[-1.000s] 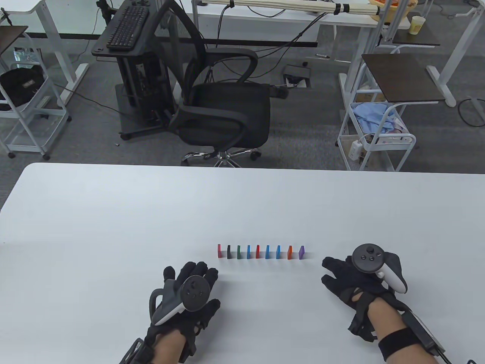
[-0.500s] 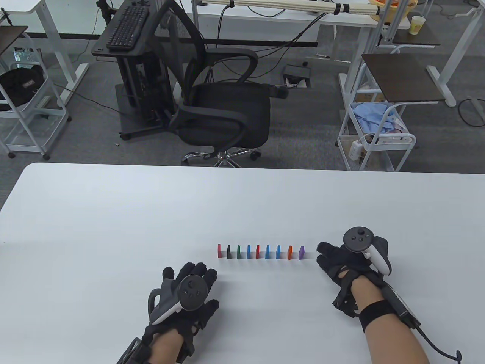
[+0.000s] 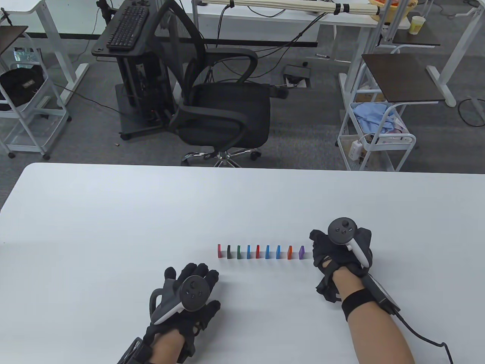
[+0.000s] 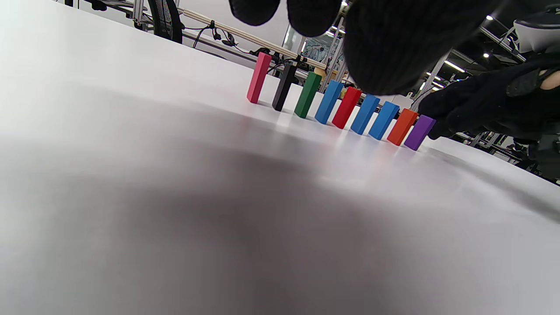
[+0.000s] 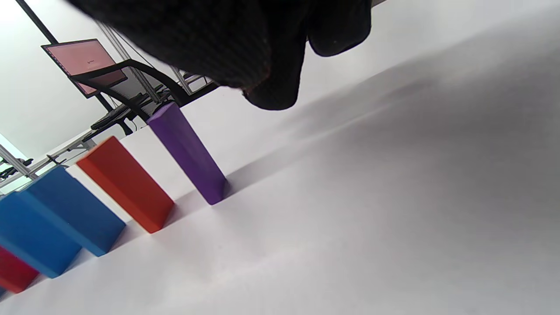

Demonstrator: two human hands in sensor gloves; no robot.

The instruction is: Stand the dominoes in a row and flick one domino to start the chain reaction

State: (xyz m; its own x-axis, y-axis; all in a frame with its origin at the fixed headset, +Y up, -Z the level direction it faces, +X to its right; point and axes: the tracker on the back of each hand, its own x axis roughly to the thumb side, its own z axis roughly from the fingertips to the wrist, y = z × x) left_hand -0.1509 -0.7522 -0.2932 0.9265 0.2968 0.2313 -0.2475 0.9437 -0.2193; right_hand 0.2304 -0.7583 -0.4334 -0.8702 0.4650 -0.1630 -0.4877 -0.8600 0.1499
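Nine dominoes (image 3: 261,251) stand upright in a straight row near the front middle of the table (image 3: 113,212), evenly gapped, none touching: pink, black, green, blue, red, blue, blue, orange, then the purple domino (image 3: 301,252) at the right end.

Standing looks done; you are at the flick. Your right hand (image 3: 335,252) sits just beside the purple domino, fingers curled and holding nothing. In the left wrist view a fingertip seems at or almost at its top; contact cannot be confirmed. Your left hand (image 3: 189,294) rests flat on the table in front of the row's left end, fingers spread, well apart from the pieces.

Next move, as judged: a short push on the purple domino, straight along the row toward the pink one. An off-line strike could twist it past the orange domino (image 3: 290,252).

Nothing lies in the row's falling path. An office chair (image 3: 223,113) stands beyond the table.
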